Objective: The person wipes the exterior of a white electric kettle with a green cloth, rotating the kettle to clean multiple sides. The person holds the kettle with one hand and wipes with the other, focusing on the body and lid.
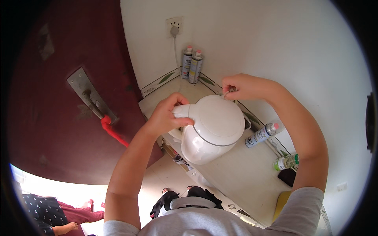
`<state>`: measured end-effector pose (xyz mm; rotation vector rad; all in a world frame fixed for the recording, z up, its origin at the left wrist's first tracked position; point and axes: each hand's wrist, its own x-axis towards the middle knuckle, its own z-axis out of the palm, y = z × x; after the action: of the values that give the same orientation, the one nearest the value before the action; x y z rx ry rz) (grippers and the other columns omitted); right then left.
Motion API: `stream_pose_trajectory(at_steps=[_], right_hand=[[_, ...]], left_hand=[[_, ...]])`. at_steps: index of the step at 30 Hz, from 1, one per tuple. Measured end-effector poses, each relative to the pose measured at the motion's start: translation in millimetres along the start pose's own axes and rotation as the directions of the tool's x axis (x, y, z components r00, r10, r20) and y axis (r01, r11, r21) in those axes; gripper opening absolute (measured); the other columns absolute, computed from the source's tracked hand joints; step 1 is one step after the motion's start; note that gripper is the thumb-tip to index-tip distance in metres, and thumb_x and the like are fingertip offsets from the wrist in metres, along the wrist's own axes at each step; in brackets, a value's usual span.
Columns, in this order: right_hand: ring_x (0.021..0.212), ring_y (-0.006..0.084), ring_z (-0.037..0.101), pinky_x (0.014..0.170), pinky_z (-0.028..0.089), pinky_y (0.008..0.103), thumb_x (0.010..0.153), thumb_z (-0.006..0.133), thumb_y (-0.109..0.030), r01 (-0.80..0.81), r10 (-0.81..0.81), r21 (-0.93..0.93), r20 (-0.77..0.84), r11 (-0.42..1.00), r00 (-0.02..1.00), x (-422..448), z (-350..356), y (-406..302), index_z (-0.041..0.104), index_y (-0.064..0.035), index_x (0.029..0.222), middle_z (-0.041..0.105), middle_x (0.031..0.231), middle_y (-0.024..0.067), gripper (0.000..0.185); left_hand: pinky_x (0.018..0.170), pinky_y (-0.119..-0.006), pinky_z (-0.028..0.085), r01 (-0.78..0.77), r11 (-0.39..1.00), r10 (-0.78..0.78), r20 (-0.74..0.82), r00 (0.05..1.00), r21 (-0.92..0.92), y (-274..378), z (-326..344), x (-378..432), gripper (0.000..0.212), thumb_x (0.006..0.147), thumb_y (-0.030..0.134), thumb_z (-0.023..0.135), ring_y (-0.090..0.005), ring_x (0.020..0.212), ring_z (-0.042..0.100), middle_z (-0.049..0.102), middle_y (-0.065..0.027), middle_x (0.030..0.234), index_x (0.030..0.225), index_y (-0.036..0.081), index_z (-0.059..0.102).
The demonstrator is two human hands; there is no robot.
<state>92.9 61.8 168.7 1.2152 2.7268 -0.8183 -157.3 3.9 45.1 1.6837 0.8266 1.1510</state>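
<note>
A white electric kettle [217,121] with a closed lid is in front of me, over a narrow pale countertop [233,174]. My left hand [169,115] grips its handle [180,111], thumb near the lid's edge. Whether the kettle's bottom touches the counter is hidden. Behind the kettle, my right hand [240,87] pinches a thin, pale piece that looks like a cord [226,93], close to the lid's far rim. From the wall socket [174,22], a grey plug [174,30] and its cord [176,53] run down toward the counter behind the kettle.
Two spray cans [191,65] stand in the corner. Along the right wall are another spray can [261,135] and a green-capped bottle [286,162]. A dark red door [73,132] with a metal handle [93,100] flanks the left. Another person [56,212] is at lower left.
</note>
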Motion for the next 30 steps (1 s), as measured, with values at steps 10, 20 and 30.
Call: stream_pose_trajectory(at_steps=[10, 20, 30], right_hand=[[0.07, 0.0142, 0.05, 0.063, 0.042, 0.03, 0.079, 0.062, -0.018, 0.0, 0.001, -0.044, 0.013, 0.999, 1.0, 19.6, 0.7, -12.1, 0.055, -0.0026, 0.081, 0.055, 0.078, 0.0049, 0.017], [0.075, 0.0127, 0.054, 0.069, 0.044, 0.0276, 0.078, 0.063, -0.016, -0.114, 0.114, 0.098, 0.003, 0.989, 0.993, -16.5, -0.7, -3.8, 0.06, -0.0011, 0.084, 0.06, 0.078, 0.0043, 0.016], [0.077, 0.0145, 0.054, 0.07, 0.045, 0.0276, 0.078, 0.065, -0.016, 0.036, -0.025, 0.117, -0.096, 0.993, 0.995, -32.6, 19.3, 6.1, 0.065, -0.0052, 0.09, 0.059, 0.084, 0.0041, 0.016]], left_hand=[[0.074, -0.027, 0.047, -0.016, 1.0, 0.016, -0.008, 1.0, -0.023, -4.4, -1.3, -0.4, 0.046, 0.06, 0.007, 0.082, -0.0116, 0.083, 0.055, 0.057, -0.0019, 0.089, 0.094, 0.005, 0.051], [0.076, -0.027, 0.046, -0.023, 1.0, 0.023, -0.004, 1.0, -0.015, -7.2, -0.8, 2.0, 0.046, 0.059, 0.005, 0.081, -0.012, 0.085, 0.055, 0.057, -0.0023, 0.089, 0.094, 0.005, 0.051], [0.077, -0.027, 0.046, 0.014, 0.995, -0.013, 0.005, 1.0, -0.097, -7.6, 0.6, -0.4, 0.047, 0.059, 0.007, 0.082, -0.0115, 0.086, 0.055, 0.058, -0.0023, 0.089, 0.095, 0.005, 0.051]])
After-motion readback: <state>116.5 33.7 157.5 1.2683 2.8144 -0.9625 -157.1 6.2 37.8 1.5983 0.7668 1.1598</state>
